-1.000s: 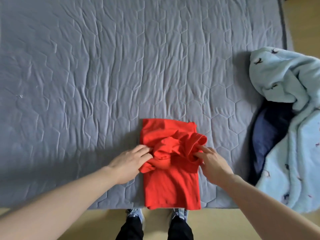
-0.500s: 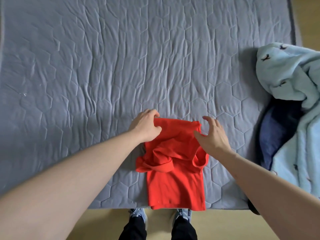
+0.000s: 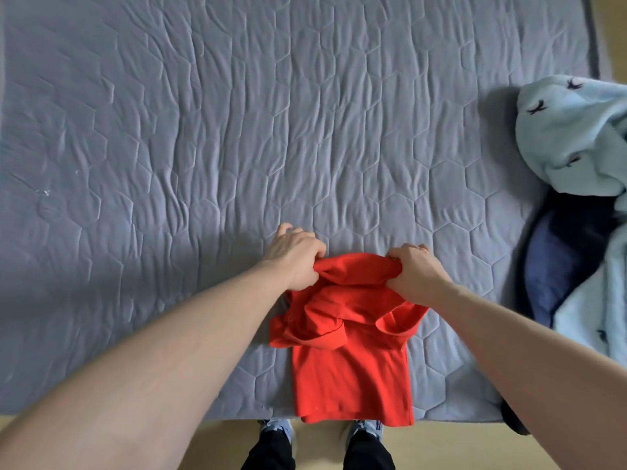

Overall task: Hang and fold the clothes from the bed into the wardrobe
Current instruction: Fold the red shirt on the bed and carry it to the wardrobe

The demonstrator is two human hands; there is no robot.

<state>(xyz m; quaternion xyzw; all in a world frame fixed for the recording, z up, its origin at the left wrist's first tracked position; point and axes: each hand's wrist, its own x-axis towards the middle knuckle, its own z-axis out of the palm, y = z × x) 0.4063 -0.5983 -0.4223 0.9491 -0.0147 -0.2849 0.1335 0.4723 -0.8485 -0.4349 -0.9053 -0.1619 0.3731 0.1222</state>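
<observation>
Gripping the far edge of a red shirt (image 3: 353, 364) at its two corners, a person stands at the near side of a bed (image 3: 237, 130) covered in a grey quilted cover, apparently midway through folding the garment. The left hand (image 3: 295, 256) has its fingers curled tight around the shirt's far left corner, knuckles up; the right hand (image 3: 414, 269) bunches the far right corner in a closed fist, thumb side turned inward. Between the two fists the cloth rises in a taut ridge clear of the cover, which suggests the far part is being lifted so it can be brought back over the rest.

Both forearms reach forward from the lower corners of the view and converge on the shirt, wrists roughly level, the hands set about as wide apart as the garment. The near part of the shirt lies flat as a narrow panel running to the bed's near edge, with collar and sleeve folds rumpled across its middle. Holding the corners keeps the fold square, by this reading.

Well to the right lies a heap of laundry not yet dealt with: a pale blue fleece (image 3: 576, 147) with small dark motifs, draped over a dark blue garment (image 3: 556, 262). No wardrobe is in view.
</observation>
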